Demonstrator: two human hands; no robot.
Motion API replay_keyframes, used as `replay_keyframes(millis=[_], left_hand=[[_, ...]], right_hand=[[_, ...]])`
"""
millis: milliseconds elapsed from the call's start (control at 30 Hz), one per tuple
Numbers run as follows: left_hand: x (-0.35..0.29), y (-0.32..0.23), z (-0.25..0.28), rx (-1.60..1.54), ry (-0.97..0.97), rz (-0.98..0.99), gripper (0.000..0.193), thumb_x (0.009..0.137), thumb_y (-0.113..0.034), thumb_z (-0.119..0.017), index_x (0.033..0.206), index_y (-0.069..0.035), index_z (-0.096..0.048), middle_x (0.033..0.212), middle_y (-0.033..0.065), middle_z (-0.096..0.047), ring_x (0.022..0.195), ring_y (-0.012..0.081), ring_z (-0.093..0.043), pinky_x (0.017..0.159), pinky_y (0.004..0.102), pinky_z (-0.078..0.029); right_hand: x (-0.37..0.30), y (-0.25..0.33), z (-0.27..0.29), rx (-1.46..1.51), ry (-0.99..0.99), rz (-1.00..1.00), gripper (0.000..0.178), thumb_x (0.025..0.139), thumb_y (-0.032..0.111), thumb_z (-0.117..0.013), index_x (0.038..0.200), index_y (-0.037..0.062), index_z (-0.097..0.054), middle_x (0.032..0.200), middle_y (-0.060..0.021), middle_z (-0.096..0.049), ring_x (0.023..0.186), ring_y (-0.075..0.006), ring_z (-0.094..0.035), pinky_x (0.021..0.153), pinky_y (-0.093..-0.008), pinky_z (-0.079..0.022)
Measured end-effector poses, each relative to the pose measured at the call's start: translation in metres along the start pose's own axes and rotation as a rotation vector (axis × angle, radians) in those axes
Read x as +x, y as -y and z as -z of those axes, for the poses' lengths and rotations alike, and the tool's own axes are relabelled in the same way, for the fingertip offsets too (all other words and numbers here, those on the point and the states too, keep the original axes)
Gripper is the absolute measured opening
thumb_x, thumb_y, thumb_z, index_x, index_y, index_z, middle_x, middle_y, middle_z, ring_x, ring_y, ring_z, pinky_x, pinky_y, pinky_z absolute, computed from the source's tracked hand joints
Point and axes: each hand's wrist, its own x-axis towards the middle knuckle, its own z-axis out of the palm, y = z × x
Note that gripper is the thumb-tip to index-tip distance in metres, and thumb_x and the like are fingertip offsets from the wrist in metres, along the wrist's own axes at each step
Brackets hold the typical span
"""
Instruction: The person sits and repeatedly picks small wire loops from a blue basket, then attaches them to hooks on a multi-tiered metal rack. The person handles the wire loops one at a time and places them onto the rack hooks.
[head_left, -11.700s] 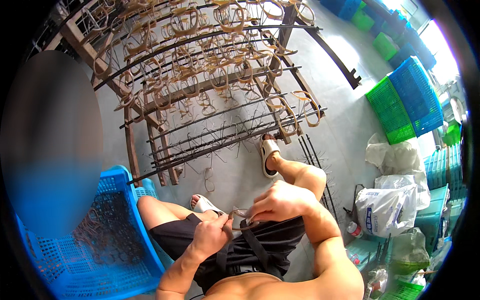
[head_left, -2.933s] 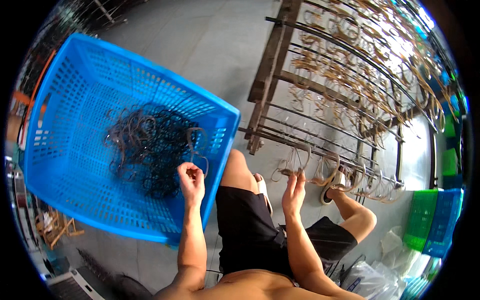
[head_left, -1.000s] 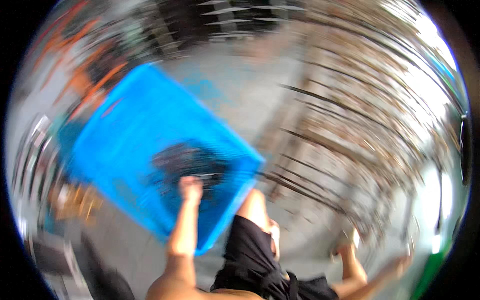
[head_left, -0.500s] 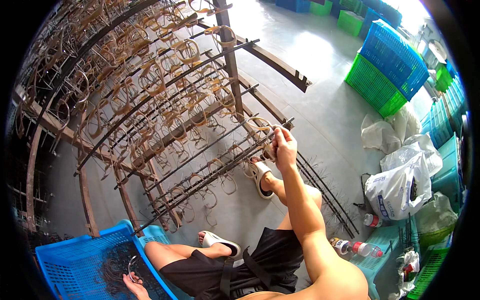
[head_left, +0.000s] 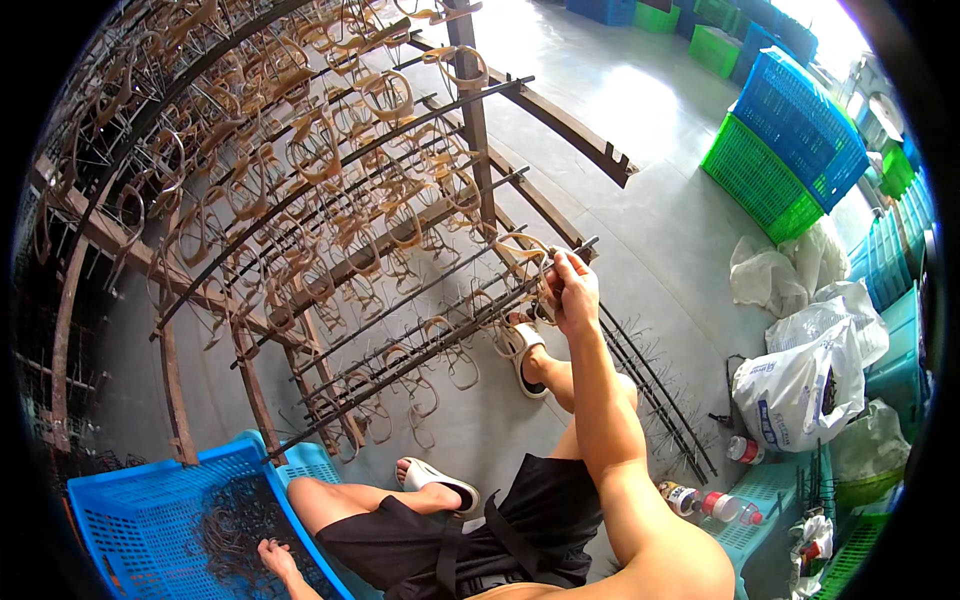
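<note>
Blue plastic crate (head_left: pixel 120 510) sits nearest, its dark loops (head_left: pixel 235 520) under the left hand (head_left: pixel 275 555), fingers curled among them. Farther out, the right hand (head_left: pixel 572 292) pinches a tan loop (head_left: pixel 527 262) onto a rack rod (head_left: pixel 440 330). Most rods look full; many loops remain in the crate.

Right hand (head_left: pixel 572 292) up at rod rack (head_left: pixel 400 250), fingers pinching a tan loop (head_left: pixel 525 262) on a rod end. Left hand (head_left: pixel 276 560) down in blue basket (head_left: pixel 130 510), on dark tangled loops (head_left: pixel 235 520).
</note>
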Motion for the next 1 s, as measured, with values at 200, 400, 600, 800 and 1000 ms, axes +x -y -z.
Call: replay_keyframes(millis=[200, 400, 600, 800, 1000], left_hand=[[0.023, 0.040, -0.001, -0.147, -0.084, -0.104, 0.030, 0.094, -0.020, -0.043, 0.117, 0.000, -0.046, 0.091, 0.0114, -0.061, 0.059, 0.0161, -0.055, 0.048, 0.0260, -0.043], [0.018, 0.017, 0.007, -0.321, -0.088, -0.064, 0.034, 0.095, -0.030, -0.044, 0.115, -0.003, -0.048, 0.072, 0.0047, -0.054, 0.055, 0.0141, -0.051, 0.047, 0.0257, -0.040], [-0.024, -0.015, 0.008, -0.483, 0.157, 0.029, 0.031, 0.092, -0.036, -0.048, 0.114, -0.013, -0.046, 0.084, 0.0015, -0.050, 0.059, 0.0122, -0.048, 0.050, 0.0248, -0.034], [-0.039, -0.027, -0.001, -0.694, 0.300, 0.114, 0.035, 0.083, -0.037, -0.059, 0.111, -0.018, -0.051, 0.108, 0.0018, -0.045, 0.093, 0.0223, -0.046, 0.074, 0.0327, -0.039], [-0.016, -0.008, -0.014, -0.728, 0.328, 0.040, 0.032, 0.086, -0.038, -0.054, 0.105, -0.013, -0.055, 0.100, 0.0036, -0.047, 0.089, 0.0179, -0.048, 0.075, 0.0308, -0.040]], right_hand=[[0.000, 0.000, 0.002, -0.021, 0.024, -0.015, 0.012, 0.091, 0.016, -0.055, 0.095, 0.0057, -0.060, 0.060, 0.0010, -0.054, 0.042, -0.0045, -0.042, 0.036, -0.0181, -0.030], [-0.003, -0.012, 0.006, -0.011, 0.069, 0.037, 0.017, 0.093, 0.019, -0.054, 0.099, 0.0046, -0.061, 0.057, 0.0027, -0.050, 0.043, -0.0047, -0.041, 0.038, -0.0190, -0.032], [-0.025, -0.011, -0.011, -0.306, 0.100, 0.056, 0.024, 0.091, 0.018, -0.058, 0.110, 0.0047, -0.061, 0.055, 0.0033, -0.047, 0.044, -0.0050, -0.042, 0.037, -0.0214, -0.036], [-0.021, -0.007, -0.011, -0.532, 0.010, 0.177, 0.021, 0.090, 0.020, -0.059, 0.105, 0.0051, -0.065, 0.057, 0.0045, -0.048, 0.048, -0.0030, -0.042, 0.041, -0.0203, -0.034], [-0.015, -0.009, -0.011, -0.577, -0.013, 0.201, 0.020, 0.090, 0.022, -0.059, 0.104, 0.0077, -0.065, 0.054, 0.0050, -0.049, 0.044, -0.0032, -0.041, 0.040, -0.0202, -0.032]])
